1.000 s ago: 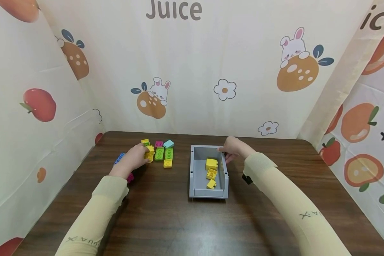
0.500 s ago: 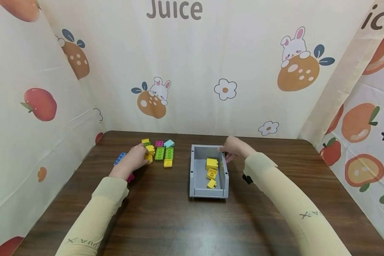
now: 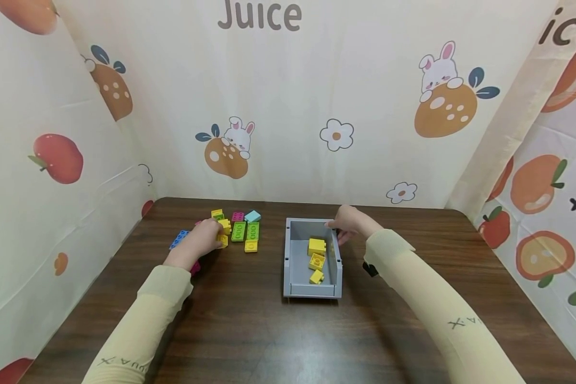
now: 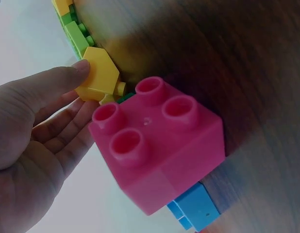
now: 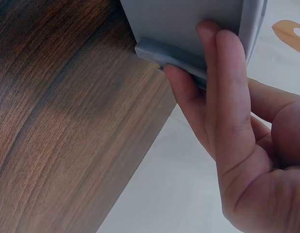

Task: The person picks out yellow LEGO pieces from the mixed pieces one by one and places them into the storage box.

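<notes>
My left hand (image 3: 200, 240) is among the loose toy building bricks at the left. Its thumb and fingers pinch a yellow brick (image 4: 99, 73), with the thumb tip on one face and the fingers behind. A pink brick (image 4: 164, 145) with round studs stands large in front of that palm in the left wrist view. My right hand (image 3: 354, 221) grips the far right corner of a grey open box (image 3: 288, 266). In the right wrist view its fingers lie along the outside of the box wall (image 5: 184, 24). Several yellow bricks (image 3: 317, 246) lie inside the box.
Green bricks (image 3: 238, 231), a light blue brick (image 3: 252, 216), a magenta brick (image 3: 238, 216) and a small yellow brick (image 3: 251, 246) lie right of the left hand. A blue brick (image 3: 178, 239) lies left of it. Patterned curtains (image 3: 288, 106) surround the brown table (image 3: 249, 330).
The view has shifted very slightly. Both hands, the box and the bricks stay where they were.
</notes>
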The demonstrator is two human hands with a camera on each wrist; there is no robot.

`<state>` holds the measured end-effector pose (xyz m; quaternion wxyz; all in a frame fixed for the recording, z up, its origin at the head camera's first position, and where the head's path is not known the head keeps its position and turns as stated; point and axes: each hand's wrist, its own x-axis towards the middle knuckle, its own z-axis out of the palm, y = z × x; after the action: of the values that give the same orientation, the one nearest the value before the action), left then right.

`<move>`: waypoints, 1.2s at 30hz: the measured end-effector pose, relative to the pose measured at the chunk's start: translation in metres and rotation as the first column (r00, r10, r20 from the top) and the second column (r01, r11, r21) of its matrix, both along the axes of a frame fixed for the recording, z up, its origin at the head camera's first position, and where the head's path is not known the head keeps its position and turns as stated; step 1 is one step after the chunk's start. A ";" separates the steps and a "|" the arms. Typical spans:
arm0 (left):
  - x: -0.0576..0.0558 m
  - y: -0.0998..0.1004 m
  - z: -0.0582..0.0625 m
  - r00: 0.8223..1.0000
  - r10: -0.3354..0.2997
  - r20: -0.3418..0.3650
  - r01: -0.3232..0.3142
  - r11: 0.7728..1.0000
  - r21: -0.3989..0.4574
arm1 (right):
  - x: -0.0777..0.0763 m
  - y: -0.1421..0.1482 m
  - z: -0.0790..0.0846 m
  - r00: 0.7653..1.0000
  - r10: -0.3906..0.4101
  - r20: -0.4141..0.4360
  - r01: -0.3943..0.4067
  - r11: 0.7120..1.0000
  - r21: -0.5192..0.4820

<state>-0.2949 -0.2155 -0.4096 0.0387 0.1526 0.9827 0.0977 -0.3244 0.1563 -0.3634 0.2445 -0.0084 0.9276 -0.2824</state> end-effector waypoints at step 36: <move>0.013 0.023 0.039 0.992 -0.080 -0.101 0.076 0.996 -0.041 | 0.001 -0.001 0.000 1.000 -0.020 0.005 0.020 1.000 -0.001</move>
<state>-0.2814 -0.1925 -0.3710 -0.0053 0.1948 0.9784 0.0697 -0.3234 0.1554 -0.3629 0.2439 0.0012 0.9269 -0.2852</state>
